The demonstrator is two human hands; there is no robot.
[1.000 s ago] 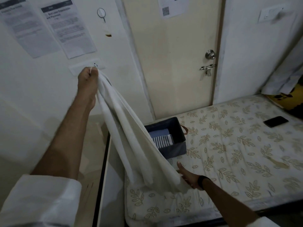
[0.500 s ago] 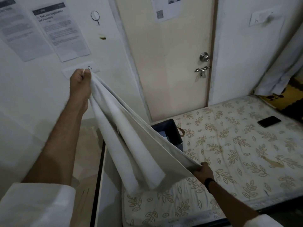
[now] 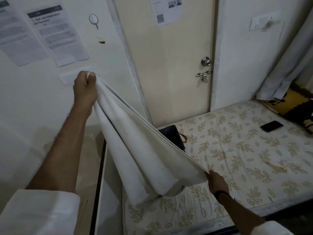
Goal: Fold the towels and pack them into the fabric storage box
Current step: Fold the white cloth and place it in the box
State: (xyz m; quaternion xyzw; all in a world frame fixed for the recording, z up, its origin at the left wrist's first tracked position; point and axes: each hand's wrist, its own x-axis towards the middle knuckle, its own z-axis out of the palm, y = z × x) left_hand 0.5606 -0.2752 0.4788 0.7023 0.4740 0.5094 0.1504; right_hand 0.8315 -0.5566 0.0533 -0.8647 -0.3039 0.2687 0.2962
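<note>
Both hands, left hand (image 3: 85, 89) raised and right hand (image 3: 217, 182) low, pinched the white towel (image 3: 144, 158) with their fingers; matching its edges taut above the bed (image 3: 237, 158) seemed best.

- A heading that appears to read "Bed Linen Organization and Placement" is printed in bold on the paper sheet (image 3: 57, 33) taped to the wall, up and to the left of the raised left hand (image 3: 85, 89); the smaller print below it cannot be read.
- A second sheet (image 3: 16, 36), further left of that hand, carries only blurred text.
- A QR code is shown on the door notice (image 3: 166, 10), above and to the right of the same hand; its text is illegible.
</note>
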